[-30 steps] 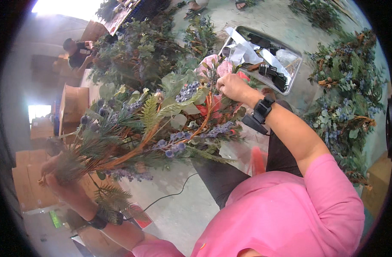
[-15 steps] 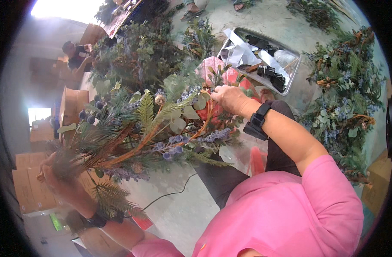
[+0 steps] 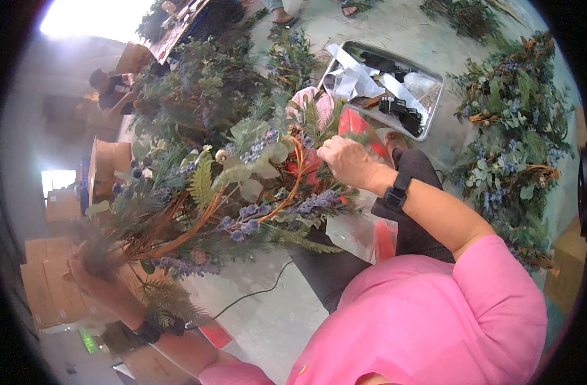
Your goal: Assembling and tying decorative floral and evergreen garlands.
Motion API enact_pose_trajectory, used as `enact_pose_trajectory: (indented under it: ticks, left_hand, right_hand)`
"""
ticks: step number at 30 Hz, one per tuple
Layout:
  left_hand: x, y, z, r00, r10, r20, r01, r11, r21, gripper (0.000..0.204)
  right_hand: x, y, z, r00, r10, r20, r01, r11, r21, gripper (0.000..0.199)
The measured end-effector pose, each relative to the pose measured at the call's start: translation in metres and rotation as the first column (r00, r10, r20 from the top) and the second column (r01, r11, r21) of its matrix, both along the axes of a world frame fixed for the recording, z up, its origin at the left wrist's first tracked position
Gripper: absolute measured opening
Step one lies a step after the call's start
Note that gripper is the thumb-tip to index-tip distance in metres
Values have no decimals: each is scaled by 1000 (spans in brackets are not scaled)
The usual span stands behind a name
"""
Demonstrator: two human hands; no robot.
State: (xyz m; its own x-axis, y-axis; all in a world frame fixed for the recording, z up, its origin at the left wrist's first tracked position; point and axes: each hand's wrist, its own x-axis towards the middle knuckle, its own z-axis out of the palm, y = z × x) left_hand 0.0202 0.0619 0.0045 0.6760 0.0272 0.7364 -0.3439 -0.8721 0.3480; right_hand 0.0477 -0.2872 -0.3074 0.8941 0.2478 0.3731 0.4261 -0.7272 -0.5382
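Artificial bouquet [image 3: 223,205] of fern fronds, pale round leaves, blue berry sprigs and orange-brown stems lies slanted across the view, held out over the floor. At the far left the left hand [image 3: 91,276] has its fingers closed round the gathered stem ends, which probably keeps the spray fanned and steady. To the right, the right hand [image 3: 348,163], above a black wristwatch [image 3: 396,191], has its fingers curled into the upper foliage beside a red flower [image 3: 306,168], as if setting a sprig. Below runs a grey concrete floor [image 3: 274,321] with a thin cable [image 3: 255,294]. Cardboard boxes [image 3: 50,282] stand left; a metal tray [image 3: 428,119] of scraps and finished bunches [image 3: 511,147] lie right.
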Motion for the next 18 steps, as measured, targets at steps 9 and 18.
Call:
enact_pose_trajectory:
  ticks: [9,18]
  left_hand:
    - [-1,-11,5,990,-130,-52,104,934,-342,30]
    - [1,-32,2,993,-119,-26,98,905,-413,34]
  right_hand:
    - [14,18,-1,969,-61,-239,180,837,517,17]
    - [25,34,0,963,-104,-247,247,702,668,15]
